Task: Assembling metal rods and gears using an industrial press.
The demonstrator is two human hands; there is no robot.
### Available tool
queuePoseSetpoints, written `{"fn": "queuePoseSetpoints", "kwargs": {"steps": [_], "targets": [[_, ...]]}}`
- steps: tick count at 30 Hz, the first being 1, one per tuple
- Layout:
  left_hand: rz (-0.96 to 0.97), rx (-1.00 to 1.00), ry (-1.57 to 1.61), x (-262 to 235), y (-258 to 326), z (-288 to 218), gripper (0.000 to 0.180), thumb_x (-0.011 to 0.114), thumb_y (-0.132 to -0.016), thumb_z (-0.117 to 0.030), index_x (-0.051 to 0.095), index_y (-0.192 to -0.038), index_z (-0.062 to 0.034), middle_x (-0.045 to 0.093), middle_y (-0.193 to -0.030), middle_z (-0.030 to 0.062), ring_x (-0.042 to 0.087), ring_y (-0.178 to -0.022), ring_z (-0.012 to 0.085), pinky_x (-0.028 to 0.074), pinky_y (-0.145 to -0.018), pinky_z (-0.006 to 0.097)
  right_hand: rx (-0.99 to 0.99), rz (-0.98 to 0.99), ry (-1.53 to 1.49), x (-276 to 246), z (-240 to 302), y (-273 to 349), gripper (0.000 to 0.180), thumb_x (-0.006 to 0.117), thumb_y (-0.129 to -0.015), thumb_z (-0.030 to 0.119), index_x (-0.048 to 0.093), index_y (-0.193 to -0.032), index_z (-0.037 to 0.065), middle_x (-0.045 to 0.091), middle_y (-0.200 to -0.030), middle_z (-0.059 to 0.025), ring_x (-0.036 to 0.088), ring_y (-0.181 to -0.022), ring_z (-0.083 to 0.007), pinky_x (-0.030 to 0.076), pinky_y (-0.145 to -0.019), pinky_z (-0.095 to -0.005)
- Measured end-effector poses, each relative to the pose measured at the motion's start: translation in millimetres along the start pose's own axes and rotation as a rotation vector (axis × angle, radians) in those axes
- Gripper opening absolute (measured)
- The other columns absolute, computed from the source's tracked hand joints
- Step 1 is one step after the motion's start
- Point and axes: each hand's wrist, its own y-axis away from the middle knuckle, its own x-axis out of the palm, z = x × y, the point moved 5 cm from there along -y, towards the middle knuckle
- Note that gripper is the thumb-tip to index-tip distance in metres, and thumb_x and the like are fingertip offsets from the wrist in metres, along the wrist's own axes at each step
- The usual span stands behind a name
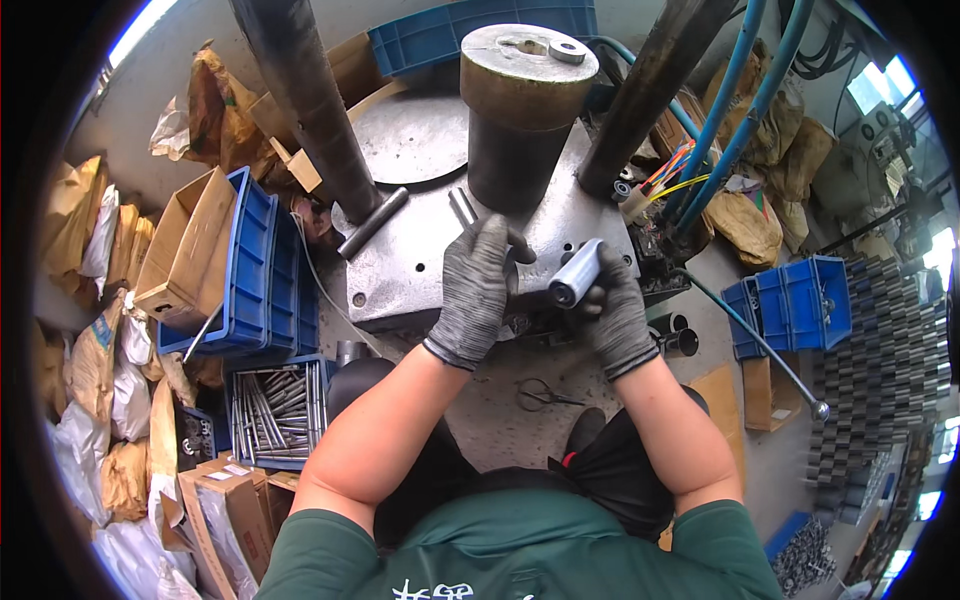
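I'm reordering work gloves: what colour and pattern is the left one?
The left glove is grey with fine darker streaks, seen in the head view.

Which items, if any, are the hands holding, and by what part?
The right hand holds a shiny metal cylinder along its right side, near end exposed. Whether the left hand grips the metal rod beside its fingers cannot be told.

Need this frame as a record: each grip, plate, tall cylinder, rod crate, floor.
Left grip: gloved, at a short rod; hold unclear
Right grip: gloved, closed around a silver tube
Metal plate: dark rod at its left edge
Tall cylinder: upright, steel ring on top
Rod crate: blue, person's left, holding many metal rods
Floor: scissors
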Motion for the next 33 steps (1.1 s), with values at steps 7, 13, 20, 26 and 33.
{"fn": "queuePoseSetpoints", "kwargs": {"steps": [7,13,20,26,33], "targets": [[-0.014,-0.511,0.403,9.2,11.7,32.1,0.032,0.054,-0.109,-0.036,0.064,-0.099,-0.0070,0.072,-0.086,0.0135,0.057,-0.053,0.0114,0.045,-0.045,0.023,-1.021,-0.039,0.877,30.9,96.7,-28.7,0.042,0.076,-0.098,0.030,0.061,-0.131,0.009,0.071,-0.100,-0.0051,0.065,-0.070,-0.0158,0.053,-0.060,-0.0258],[0.049,-0.532,0.327,14.0,20.2,48.5,0.034,0.051,-0.110,-0.038,0.063,-0.102,-0.0077,0.071,-0.090,0.0101,0.058,-0.056,0.0103,0.046,-0.047,0.024,-0.975,-0.176,1.718,38.8,78.6,-32.0,0.061,0.079,-0.090,0.006,0.055,-0.146,0.007,0.071,-0.113,-0.0115,0.067,-0.103,-0.0212,0.054,-0.095,-0.0356],[-0.035,-0.586,0.372,17.0,21.1,43.3,0.042,0.043,-0.111,-0.044,0.063,-0.103,-0.0075,0.071,-0.091,0.0114,0.060,-0.061,0.0135,0.047,-0.050,0.026,-1.240,0.019,1.435,52.4,97.4,-21.5,0.055,0.077,-0.089,-0.001,0.058,-0.141,0.003,0.069,-0.111,-0.0078,0.066,-0.094,-0.0158,0.056,-0.086,-0.0316],[-0.107,-0.607,0.465,15.6,23.2,46.0,0.046,0.042,-0.111,-0.047,0.063,-0.106,-0.0063,0.071,-0.095,0.0147,0.061,-0.064,0.0156,0.047,-0.051,0.025,-1.464,0.201,0.814,112.3,100.3,56.7,0.056,0.074,-0.094,0.001,0.054,-0.145,0.015,0.065,-0.108,-0.0060,0.067,-0.087,-0.0126,0.056,-0.061,-0.0252],[-0.043,-0.557,0.568,18.6,21.0,35.7,0.052,0.052,-0.106,-0.054,0.061,-0.125,-0.0070,0.066,-0.110,0.0104,0.062,-0.071,0.0153,0.053,-0.057,0.021,-0.710,0.162,0.867,58.2,27.5,39.6,0.042,0.077,-0.094,0.011,0.061,-0.132,0.007,0.063,-0.111,-0.0063,0.066,-0.085,-0.0134,0.059,-0.067,-0.0265]]}}
